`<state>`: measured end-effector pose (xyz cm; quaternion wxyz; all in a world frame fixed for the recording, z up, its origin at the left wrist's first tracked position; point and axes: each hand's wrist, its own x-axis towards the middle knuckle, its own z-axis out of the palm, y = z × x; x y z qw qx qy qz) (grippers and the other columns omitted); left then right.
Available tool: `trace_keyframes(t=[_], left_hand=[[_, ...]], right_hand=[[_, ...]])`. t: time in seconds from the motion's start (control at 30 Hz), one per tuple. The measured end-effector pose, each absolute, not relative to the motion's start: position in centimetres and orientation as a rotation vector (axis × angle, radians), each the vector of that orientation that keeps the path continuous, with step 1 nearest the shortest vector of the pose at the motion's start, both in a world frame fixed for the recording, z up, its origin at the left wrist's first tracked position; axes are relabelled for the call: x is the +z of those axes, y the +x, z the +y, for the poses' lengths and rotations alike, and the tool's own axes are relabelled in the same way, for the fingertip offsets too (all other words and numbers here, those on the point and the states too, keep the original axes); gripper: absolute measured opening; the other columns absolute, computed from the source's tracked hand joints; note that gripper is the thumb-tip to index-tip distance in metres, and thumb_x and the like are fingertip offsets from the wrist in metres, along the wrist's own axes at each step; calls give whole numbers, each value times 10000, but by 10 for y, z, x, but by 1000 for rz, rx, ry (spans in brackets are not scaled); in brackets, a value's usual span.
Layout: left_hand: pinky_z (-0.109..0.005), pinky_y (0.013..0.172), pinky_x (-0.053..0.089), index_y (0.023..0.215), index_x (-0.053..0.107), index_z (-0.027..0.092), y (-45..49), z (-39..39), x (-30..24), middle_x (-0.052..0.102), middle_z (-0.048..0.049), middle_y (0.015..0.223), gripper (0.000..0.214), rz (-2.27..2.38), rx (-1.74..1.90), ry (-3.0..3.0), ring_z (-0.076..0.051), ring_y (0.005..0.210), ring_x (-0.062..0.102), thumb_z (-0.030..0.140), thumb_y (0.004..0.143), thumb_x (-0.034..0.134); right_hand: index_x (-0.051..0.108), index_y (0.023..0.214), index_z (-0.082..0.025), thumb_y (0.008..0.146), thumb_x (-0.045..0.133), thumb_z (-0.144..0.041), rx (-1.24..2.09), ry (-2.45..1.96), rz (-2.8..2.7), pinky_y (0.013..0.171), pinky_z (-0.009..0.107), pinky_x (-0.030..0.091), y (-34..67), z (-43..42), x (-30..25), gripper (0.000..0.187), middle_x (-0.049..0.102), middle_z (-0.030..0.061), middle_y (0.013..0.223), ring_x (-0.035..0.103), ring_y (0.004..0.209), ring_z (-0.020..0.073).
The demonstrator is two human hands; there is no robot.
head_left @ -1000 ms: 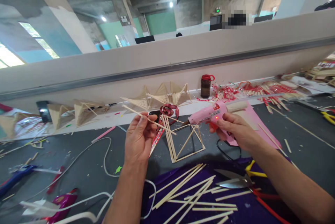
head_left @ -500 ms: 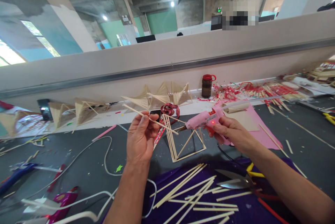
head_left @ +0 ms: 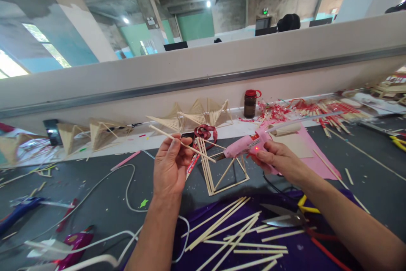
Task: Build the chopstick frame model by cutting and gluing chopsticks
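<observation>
Between the fingertips of my left hand (head_left: pixel 171 165) is a thin wooden stick (head_left: pixel 201 153), slanting down to the right. My right hand (head_left: pixel 277 159) is closed around the handle of a pink glue gun (head_left: pixel 245 145) with a red light lit. Its nozzle points left, close to the stick's lower end; whether they touch I cannot tell. Below and behind both lies a small wooden stick frame (head_left: pixel 228 188), with several sticks side by side along its left edge. Loose wooden sticks (head_left: pixel 242 245) are strewn on a purple cloth (head_left: pixel 196 214) nearest me.
Fan-like stick models (head_left: pixel 193 114) line the wall, beside a brown bottle (head_left: pixel 250 104) with a red lid. Scissors (head_left: pixel 285 219) lie right of the loose sticks. A white cable (head_left: pixel 128 186) loops across the left side, near a purple glue gun (head_left: pixel 76 245) and blue-handled pliers (head_left: pixel 22 214).
The glue gun has shifted very slightly left, its nozzle nearer the stick's end. My left hand holds the stick almost unmoved.
</observation>
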<state>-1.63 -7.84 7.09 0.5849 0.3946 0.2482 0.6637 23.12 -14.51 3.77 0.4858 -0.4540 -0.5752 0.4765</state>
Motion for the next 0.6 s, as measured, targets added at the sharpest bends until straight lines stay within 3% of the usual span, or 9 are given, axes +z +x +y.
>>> trace_keyframes(t=[0.6], left_hand=[[-119, 364, 373, 821, 623, 169, -17, -77, 71, 689, -15, 686, 205, 599, 1562, 852, -64, 462, 560, 226, 659, 735]], right_hand=[[510, 750, -168, 813, 540, -451, 1165, -1079, -1444, 410, 205, 280, 232, -143, 37, 291, 454, -33, 561, 380, 465, 64]])
